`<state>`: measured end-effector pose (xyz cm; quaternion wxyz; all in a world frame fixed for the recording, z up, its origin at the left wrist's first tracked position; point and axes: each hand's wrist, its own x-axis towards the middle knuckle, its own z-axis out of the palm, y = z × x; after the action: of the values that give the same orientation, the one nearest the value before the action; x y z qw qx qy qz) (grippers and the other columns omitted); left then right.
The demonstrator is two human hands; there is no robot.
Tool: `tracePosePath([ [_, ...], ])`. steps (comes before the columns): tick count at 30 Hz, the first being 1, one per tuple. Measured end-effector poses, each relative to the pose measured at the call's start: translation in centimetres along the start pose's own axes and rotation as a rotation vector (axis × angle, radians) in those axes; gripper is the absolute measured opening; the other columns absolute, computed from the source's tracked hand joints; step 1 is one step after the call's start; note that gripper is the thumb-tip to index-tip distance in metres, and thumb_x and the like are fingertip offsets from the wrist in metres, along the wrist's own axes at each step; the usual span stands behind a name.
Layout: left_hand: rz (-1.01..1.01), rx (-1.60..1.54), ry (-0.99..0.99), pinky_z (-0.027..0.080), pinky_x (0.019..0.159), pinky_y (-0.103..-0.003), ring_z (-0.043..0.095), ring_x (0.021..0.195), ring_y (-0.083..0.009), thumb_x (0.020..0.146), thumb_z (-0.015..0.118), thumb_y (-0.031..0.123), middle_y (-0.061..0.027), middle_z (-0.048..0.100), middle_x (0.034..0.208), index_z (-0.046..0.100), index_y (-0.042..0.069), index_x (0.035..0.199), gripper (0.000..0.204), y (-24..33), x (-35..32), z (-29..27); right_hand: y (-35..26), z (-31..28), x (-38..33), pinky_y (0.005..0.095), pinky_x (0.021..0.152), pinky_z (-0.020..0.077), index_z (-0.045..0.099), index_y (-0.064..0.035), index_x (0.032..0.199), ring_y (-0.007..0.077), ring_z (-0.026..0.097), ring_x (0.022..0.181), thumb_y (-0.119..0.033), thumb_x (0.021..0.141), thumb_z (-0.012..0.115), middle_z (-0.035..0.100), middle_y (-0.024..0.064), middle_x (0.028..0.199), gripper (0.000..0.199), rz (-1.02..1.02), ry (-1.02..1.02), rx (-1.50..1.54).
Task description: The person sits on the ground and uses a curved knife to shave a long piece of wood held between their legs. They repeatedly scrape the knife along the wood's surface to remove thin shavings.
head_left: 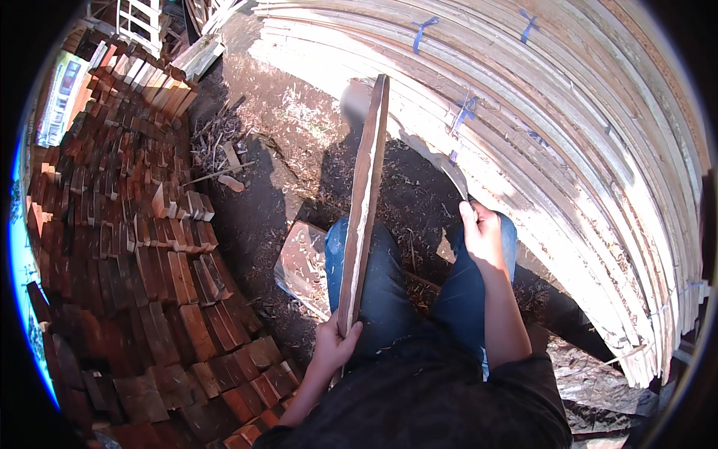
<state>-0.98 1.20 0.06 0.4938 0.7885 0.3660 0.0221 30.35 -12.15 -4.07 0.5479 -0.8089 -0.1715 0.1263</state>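
My left hand (334,346) grips the near end of a long, thin reddish wooden slat (364,196), which stands on edge and points away from me over my left knee. My right hand (482,232) rests above my right knee, closed on the handle of a curved blade (449,168) that reaches up and left toward the far part of the slat. I sit in blue jeans on ground strewn with wood shavings.
A large stack of short reddish wood blocks (142,247) fills the left. Bundles of long pale slats (568,112) tied with blue string curve along the right. A shiny plastic sheet (303,266) lies by my left knee.
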Motion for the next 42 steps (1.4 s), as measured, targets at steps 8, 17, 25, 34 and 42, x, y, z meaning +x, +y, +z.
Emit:
tracePosePath([
  [8, -0.191, -0.209, -0.157, 0.044, 0.047, -0.026, 0.056, 0.049, -0.0093, 0.095, 0.059, 0.026, -0.0020, 0.056, 0.057, 0.059, -0.003, 0.101, 0.030, 1.2, -2.6, 0.2, 0.3, -0.5, -3.4, 0.0307, 0.048, 0.0340, 0.049, -0.0012, 0.066, 0.0098, 0.038, 0.052, -0.030, 0.094, 0.061, 0.039, 0.0035, 0.053, 0.041, -0.058, -0.111, 0.039],
  [17, -0.179, -0.021, 0.003, 0.050, 0.053, -0.033, 0.066, 0.056, -0.0209, 0.092, 0.063, 0.027, -0.0125, 0.063, 0.063, 0.061, -0.003, 0.103, 0.032, -0.2, -3.4, 1.3, -7.3, -0.8, -3.6, 0.0405, 0.048, 0.0469, 0.055, -0.0051, 0.064, 0.0338, 0.060, 0.052, -0.045, 0.087, 0.066, 0.056, 0.0133, 0.053, 0.047, -0.324, -0.146, -0.350],
  [25, -0.102, -0.014, 0.067, 0.051, 0.057, -0.039, 0.069, 0.063, -0.0325, 0.089, 0.065, 0.024, -0.0202, 0.063, 0.064, 0.062, -0.004, 0.095, 0.029, 0.1, -3.2, 2.1, -9.8, -0.1, 0.1, 0.0389, 0.044, 0.0469, 0.057, -0.0062, 0.064, 0.0289, 0.059, 0.048, -0.050, 0.082, 0.068, 0.054, 0.0092, 0.050, 0.048, -0.682, -0.151, -0.764],
  [34, -0.037, -0.070, 0.070, 0.050, 0.053, -0.039, 0.067, 0.058, -0.0331, 0.087, 0.066, 0.023, -0.0208, 0.061, 0.062, 0.061, -0.004, 0.092, 0.028, -1.2, -3.2, 2.2, -9.0, -2.3, 6.8, 0.0378, 0.045, 0.0477, 0.060, -0.0077, 0.065, 0.0267, 0.061, 0.048, -0.057, 0.079, 0.066, 0.058, 0.0064, 0.053, 0.051, -0.731, 0.082, -0.916],
  [42, -0.048, -0.035, 0.034, 0.049, 0.053, -0.039, 0.067, 0.058, -0.0327, 0.087, 0.066, 0.022, -0.0203, 0.061, 0.061, 0.061, -0.005, 0.092, 0.028, -0.5, -3.5, 1.6, -8.9, -0.2, 0.7, 0.0355, 0.043, 0.0462, 0.056, -0.0068, 0.062, 0.0251, 0.058, 0.044, -0.053, 0.079, 0.071, 0.055, 0.0064, 0.051, 0.051, -0.736, -0.126, -0.782],
])
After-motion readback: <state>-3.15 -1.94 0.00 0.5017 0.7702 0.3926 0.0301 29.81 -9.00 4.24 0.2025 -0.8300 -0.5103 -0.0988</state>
